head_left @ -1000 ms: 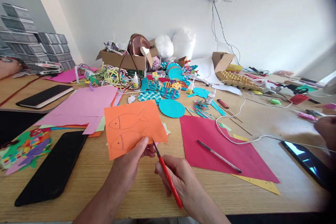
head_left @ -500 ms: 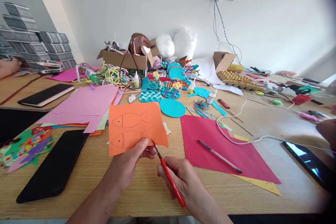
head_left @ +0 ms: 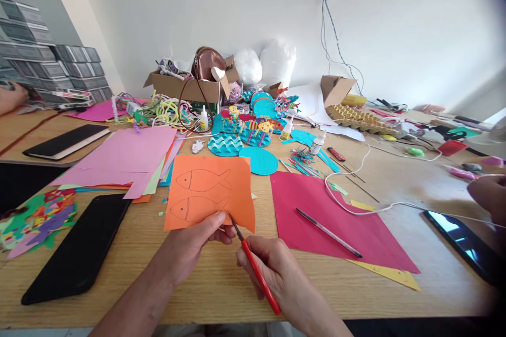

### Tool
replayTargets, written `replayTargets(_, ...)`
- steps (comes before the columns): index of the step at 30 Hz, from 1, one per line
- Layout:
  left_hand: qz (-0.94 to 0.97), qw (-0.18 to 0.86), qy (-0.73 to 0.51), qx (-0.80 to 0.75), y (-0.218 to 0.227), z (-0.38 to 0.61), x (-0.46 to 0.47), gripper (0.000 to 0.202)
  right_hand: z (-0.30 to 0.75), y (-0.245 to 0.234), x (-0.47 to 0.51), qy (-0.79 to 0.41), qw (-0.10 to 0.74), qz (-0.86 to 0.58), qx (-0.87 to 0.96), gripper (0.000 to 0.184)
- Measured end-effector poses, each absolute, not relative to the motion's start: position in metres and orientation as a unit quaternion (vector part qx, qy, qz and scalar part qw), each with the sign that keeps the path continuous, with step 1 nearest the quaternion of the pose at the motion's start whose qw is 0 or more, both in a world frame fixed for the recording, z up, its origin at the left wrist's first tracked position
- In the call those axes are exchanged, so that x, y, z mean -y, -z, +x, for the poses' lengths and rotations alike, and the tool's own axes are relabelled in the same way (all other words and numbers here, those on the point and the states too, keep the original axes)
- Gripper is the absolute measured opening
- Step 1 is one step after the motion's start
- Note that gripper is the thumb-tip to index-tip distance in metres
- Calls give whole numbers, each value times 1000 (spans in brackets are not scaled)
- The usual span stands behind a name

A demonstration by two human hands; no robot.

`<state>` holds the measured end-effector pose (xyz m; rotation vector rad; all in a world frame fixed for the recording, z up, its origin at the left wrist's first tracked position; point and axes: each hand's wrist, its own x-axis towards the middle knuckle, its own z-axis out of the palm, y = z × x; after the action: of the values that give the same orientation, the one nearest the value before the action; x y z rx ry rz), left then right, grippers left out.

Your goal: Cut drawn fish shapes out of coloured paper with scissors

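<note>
My left hand pinches the lower edge of an orange sheet of paper, thumb on top and fingers beneath. Two fish outlines are drawn on it, one above the other. In my right hand is a pair of scissors with red handles, my fingers wrapped round them. Their dark blades meet the sheet's lower edge, just right of my left thumb and close to the lower fish's tail. Below the paper, the two hands are close together. A crimson sheet lies to the right, bearing a pen.
Pink paper and a black tablet-like slab lie at left, near colourful cut-outs. Glue bottles and blue decorated pieces stand behind. A white cable runs toward a phone. Other people's hands show at both sides.
The orange sheet has turned slightly and shifted right, its right corner now hanging lower beside the scissors. Both hands keep their grip in nearly the same place.
</note>
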<state>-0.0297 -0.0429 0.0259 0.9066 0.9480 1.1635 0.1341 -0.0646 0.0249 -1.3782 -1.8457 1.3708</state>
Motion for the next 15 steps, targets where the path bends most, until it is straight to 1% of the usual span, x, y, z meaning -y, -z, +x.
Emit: replayTargets(15,401,669,-470,-414,-27,-35,41,12,140,-20,65,-510,222,-494,668,36)
